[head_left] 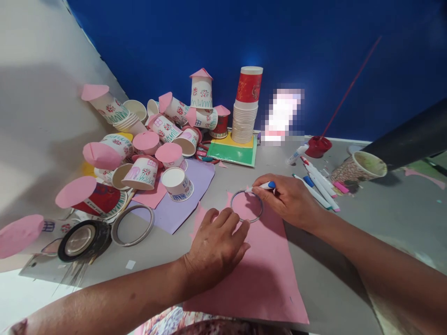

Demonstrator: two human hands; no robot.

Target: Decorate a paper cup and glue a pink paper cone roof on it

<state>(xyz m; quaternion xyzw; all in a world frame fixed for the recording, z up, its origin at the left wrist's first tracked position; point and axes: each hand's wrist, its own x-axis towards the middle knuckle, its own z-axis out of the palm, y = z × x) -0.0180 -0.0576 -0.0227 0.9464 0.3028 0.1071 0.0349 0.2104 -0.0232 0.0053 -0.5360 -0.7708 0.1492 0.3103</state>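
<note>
A sheet of pink paper [258,274] lies on the grey table, and a thin grey ring [261,211] rests on its far part. My left hand [218,239] is over the paper with fingers spread and curved, its fingertips at the near left edge of the ring. My right hand [288,197] pinches a white marker with a blue end [261,186]; the marker's tip is at the far edge of the ring. Just left of the pink sheet is purple paper [185,209] with a decorated paper cup [177,186] standing on it.
Many decorated cups with pink paper tops [143,172] crowd the left. A tall cup stack [246,109] stands at the back. Markers [319,181], a red holder [318,146] and a patterned cup [359,167] are at right. A larger ring [151,223] and black tape roll [84,239] lie at left.
</note>
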